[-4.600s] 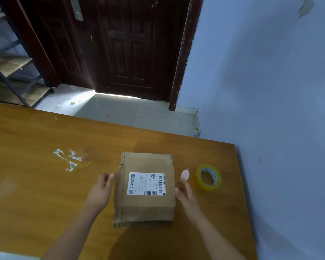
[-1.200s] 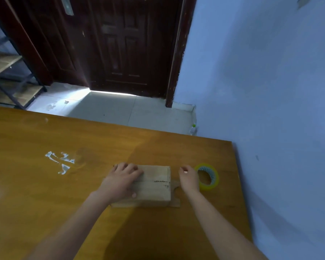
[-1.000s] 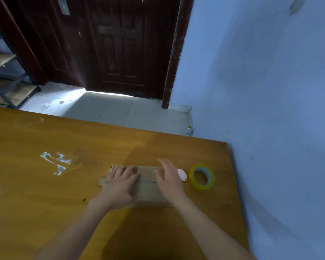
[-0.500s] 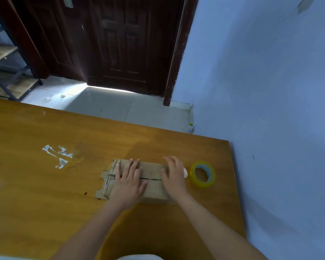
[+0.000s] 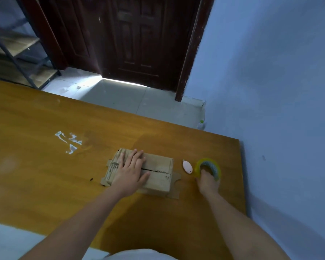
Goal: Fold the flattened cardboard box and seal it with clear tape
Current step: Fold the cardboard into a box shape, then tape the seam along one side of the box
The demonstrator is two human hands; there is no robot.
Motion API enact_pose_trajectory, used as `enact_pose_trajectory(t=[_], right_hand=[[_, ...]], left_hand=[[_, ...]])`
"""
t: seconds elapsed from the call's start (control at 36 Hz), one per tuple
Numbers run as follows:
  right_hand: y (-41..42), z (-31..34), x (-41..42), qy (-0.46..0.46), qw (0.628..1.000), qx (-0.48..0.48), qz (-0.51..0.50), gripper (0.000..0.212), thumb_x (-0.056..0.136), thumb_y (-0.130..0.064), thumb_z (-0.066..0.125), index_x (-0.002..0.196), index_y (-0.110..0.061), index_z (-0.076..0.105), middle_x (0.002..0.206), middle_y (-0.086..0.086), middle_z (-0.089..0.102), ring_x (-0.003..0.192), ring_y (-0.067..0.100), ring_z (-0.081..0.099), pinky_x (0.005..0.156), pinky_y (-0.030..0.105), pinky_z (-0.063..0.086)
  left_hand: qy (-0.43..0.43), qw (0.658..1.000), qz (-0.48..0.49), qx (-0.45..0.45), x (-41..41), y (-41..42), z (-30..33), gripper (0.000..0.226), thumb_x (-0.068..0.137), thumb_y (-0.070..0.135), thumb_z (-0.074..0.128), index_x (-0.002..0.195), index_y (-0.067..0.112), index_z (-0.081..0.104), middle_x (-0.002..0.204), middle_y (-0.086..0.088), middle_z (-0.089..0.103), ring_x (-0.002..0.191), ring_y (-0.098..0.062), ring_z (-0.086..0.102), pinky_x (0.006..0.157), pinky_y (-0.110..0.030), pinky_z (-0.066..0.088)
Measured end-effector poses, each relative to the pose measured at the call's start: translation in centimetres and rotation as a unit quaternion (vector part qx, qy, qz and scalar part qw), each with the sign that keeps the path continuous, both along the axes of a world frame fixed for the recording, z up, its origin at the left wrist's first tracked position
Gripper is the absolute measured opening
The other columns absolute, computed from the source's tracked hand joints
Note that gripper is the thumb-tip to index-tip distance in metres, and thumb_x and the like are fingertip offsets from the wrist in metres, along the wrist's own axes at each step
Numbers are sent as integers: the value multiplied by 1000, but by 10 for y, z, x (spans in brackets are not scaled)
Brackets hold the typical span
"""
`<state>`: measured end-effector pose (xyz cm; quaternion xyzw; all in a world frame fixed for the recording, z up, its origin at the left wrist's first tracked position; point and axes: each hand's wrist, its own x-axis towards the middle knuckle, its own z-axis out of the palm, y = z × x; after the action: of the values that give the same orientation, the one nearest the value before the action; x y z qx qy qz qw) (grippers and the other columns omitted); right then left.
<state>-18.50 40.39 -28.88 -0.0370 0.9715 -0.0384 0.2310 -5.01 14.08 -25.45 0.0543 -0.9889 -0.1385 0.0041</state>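
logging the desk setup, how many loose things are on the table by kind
cardboard box: 1
tape roll: 1
small pink cutter-like item: 1
total: 3, all on the wooden table

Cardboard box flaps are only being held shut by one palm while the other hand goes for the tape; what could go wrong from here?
1. Only the left hand pins the cardboard box; its seam is untaped, so the flaps may spring open if pressure eases.
2. The right hand grips the tape roll alone; finding and pulling the tape end one-handed may be awkward.
3. The small pink object beside the roll could get knocked.
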Motion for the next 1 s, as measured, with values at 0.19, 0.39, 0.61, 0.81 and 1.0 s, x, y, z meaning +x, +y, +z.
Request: enact_pose_trajectory(t=[0.19,0.39,0.61,0.81,1.0], right_hand=[[18,9,4,31,999,-9,31,26,97,-29,43,121,-24,51,116,-2,62,113,18,54,107,46,29],[43,39,-4,41,940,-312,-131,25,97,-23,48,115,-9,60,102,7,62,101,30,58,70,30,40],[37,110,7,32,818,-556,-146,17,93,-10,54,86,-20,66,77,-7,64,71,5,56,63,20,44],[7,167,21,31,732,-673,-100,20,81,-10,54,74,-19,70,70,-1,61,71,12,56,61,22,45],[-17,182,31,-7,693,-715,-91,25,59,-32,60,73,-12,67,69,12,50,65,21,49,55,25,39]], left_hand=[[1,1000,-5,17,0,-1,-2,84,88,67,1,126,11,51,151,-5,31,142,-16,4,114,-47,-10],[1,999,-3,33,-2,0,0,90,83,74,-2,127,14,49,153,-2,28,145,-19,8,115,-44,-12],[-34,996,32,80,-11,-6,19,82,69,72,13,127,22,43,149,6,28,143,-14,15,116,-39,-9],[5,997,29,65,-12,-2,38,81,69,69,16,127,22,47,143,5,36,138,-15,23,116,-38,-6],[79,992,28,90,-7,4,52,73,80,62,19,130,18,50,140,6,44,139,-13,26,115,-33,-12]])
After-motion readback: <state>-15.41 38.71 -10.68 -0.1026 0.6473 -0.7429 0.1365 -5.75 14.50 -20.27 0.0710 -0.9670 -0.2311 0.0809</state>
